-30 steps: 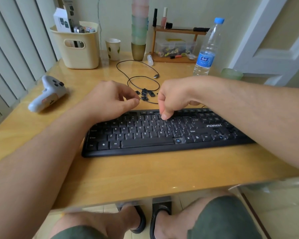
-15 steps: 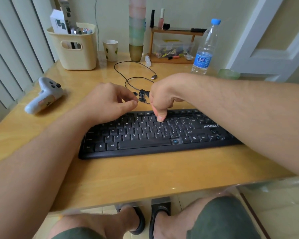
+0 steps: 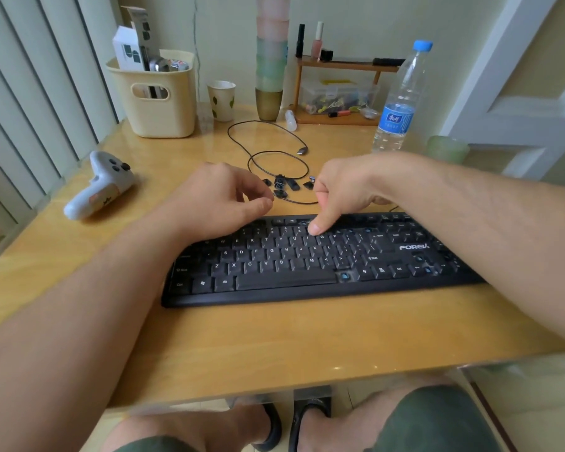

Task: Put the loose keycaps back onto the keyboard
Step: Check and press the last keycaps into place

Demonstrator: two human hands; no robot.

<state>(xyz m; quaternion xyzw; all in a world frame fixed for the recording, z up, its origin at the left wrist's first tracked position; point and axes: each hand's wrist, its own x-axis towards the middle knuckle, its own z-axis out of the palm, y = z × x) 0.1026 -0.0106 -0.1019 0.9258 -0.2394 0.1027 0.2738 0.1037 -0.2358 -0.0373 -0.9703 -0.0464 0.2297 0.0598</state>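
The black keyboard [image 3: 307, 265] lies across the middle of the desk. Bare bluish switch sockets show right of the space bar [image 3: 344, 275] and in the upper rows [image 3: 367, 230]. Several loose black keycaps [image 3: 284, 185] lie in a small cluster just behind the keyboard, among the cable loops. My right hand [image 3: 343, 187] presses one straight finger down on the number row, its other fingers curled. My left hand [image 3: 219, 200] hovers over the keyboard's upper left, fingers curled, thumb against the index tip. Nothing shows between them.
A black USB cable [image 3: 268, 138] loops behind the keycaps. A white game controller [image 3: 101, 187] lies at the left. At the back stand a cream basket [image 3: 157, 96], a paper cup [image 3: 222, 99], stacked cups [image 3: 269, 76], a wooden shelf [image 3: 340, 93] and a water bottle [image 3: 402, 99].
The view has shifted slightly. My right finger stays pressed on the same upper row, and my left hand holds its pinched pose in nearly the same spot.
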